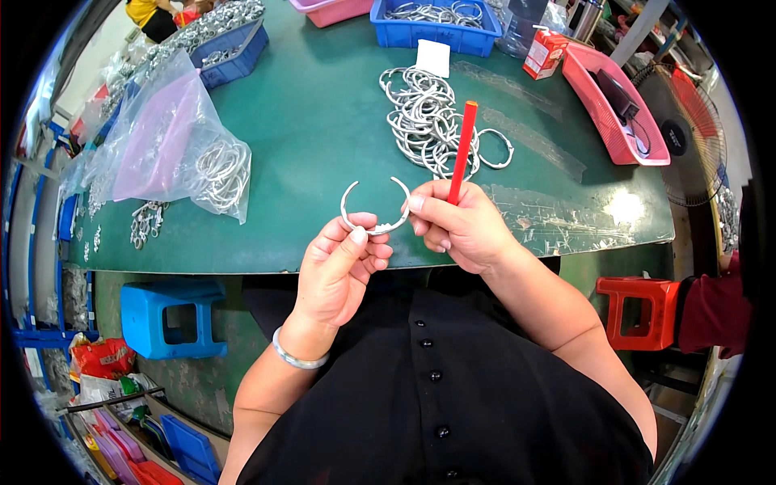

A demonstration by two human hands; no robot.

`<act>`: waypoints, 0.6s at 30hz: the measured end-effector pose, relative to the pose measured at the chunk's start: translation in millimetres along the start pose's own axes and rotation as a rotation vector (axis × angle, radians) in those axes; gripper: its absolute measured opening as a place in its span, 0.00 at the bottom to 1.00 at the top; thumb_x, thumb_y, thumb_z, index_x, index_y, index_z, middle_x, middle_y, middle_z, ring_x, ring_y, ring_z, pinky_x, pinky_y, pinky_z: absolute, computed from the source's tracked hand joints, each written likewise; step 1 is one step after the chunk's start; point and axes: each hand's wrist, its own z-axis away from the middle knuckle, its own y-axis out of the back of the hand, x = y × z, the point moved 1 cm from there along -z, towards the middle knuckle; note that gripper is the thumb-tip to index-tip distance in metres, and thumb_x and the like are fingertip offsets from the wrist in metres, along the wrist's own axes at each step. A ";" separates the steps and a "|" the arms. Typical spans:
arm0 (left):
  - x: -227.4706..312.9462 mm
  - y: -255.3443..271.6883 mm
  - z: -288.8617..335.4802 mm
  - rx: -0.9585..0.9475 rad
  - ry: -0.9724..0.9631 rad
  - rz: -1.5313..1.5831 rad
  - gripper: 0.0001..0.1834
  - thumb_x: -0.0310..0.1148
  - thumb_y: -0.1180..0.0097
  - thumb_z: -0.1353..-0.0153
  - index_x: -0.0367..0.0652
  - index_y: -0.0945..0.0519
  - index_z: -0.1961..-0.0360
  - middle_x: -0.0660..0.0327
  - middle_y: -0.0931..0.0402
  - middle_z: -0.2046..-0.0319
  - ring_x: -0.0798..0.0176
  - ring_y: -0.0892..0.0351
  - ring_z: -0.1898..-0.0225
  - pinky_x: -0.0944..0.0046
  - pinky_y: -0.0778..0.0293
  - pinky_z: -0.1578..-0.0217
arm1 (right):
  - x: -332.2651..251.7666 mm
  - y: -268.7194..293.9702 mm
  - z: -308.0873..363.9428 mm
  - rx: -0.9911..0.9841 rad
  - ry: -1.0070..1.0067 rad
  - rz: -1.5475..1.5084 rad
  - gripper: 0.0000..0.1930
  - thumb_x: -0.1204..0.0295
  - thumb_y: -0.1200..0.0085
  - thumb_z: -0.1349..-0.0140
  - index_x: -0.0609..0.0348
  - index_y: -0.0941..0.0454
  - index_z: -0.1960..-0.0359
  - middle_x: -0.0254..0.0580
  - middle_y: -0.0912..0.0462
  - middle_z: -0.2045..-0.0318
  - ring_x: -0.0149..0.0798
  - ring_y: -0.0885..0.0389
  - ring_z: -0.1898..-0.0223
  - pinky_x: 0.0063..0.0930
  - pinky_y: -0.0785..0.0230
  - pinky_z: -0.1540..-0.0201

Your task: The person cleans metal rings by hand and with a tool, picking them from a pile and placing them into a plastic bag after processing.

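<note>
Above the near edge of the green table [323,121], at picture centre: left hand [343,271] pinching an open metal ring [377,212] between thumb and forefinger at its lower arc. Thin, shiny, silver-grey, C-shaped; gap facing twelve o'clock, two ends curling upward. Right hand [461,226] closed around a red stick [462,152], smooth, straight and matte, perhaps plastic; fingertips touching the ring's right end. Long axis of the stick running from six to just past twelve o'clock, free tip pointing away from the body.

At twelve o'clock from the hands, a loose tangled heap of rings [428,121], bright wire loops overlapping on the tabletop. At ten o'clock, a crinkled clear plastic bag [174,137] with a pink tint inside and more rings showing through its lower corner. At one o'clock, small red-and-white carton [544,53], boxy, upright; beside it a pink plastic tray [602,105], long and shallow. At twelve, far edge: blue crate [436,32] of rings, white square card [433,57] just before it. On the left wrist, plain silvery bangle [297,356].
</note>
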 end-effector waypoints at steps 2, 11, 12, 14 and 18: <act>-0.9 0.6 -0.5 -0.003 -0.006 0.012 0.10 0.30 0.53 0.39 0.39 0.28 0.58 0.58 0.24 0.68 0.68 0.25 0.70 0.72 0.28 0.69 | 0.6 -0.3 0.4 0.001 -0.002 -0.005 0.06 0.73 0.47 0.44 0.62 0.26 0.74 0.34 0.27 0.83 0.20 0.37 0.88 0.13 0.46 0.86; -4.5 -6.6 -1.0 0.035 -0.065 -0.132 0.08 0.29 0.51 0.40 0.39 0.28 0.60 0.58 0.24 0.67 0.68 0.24 0.69 0.71 0.28 0.68 | 8.4 -1.7 -0.3 0.018 -0.043 -0.002 0.05 0.73 0.51 0.41 0.61 0.26 0.72 0.35 0.26 0.81 0.20 0.40 0.89 0.15 0.48 0.86; -4.6 -7.0 -1.0 0.042 -0.066 -0.146 0.08 0.28 0.51 0.40 0.39 0.28 0.61 0.59 0.24 0.68 0.69 0.24 0.69 0.71 0.28 0.69 | 9.7 -2.5 0.0 0.017 -0.045 -0.005 0.05 0.73 0.51 0.41 0.61 0.26 0.72 0.35 0.26 0.81 0.20 0.40 0.89 0.15 0.47 0.86; -3.9 -5.6 0.0 0.033 -0.080 -0.174 0.07 0.29 0.51 0.40 0.39 0.28 0.62 0.59 0.24 0.69 0.69 0.24 0.70 0.72 0.28 0.70 | 11.4 -3.6 0.9 0.016 -0.048 -0.012 0.06 0.73 0.51 0.41 0.61 0.26 0.72 0.36 0.26 0.81 0.20 0.40 0.89 0.15 0.47 0.86; -1.2 -3.7 1.0 0.040 -0.082 -0.194 0.05 0.30 0.52 0.40 0.40 0.28 0.65 0.60 0.25 0.71 0.69 0.26 0.73 0.72 0.30 0.72 | 9.4 -2.2 3.2 0.000 -0.020 0.105 0.08 0.71 0.51 0.41 0.63 0.26 0.71 0.36 0.26 0.81 0.21 0.38 0.88 0.14 0.46 0.85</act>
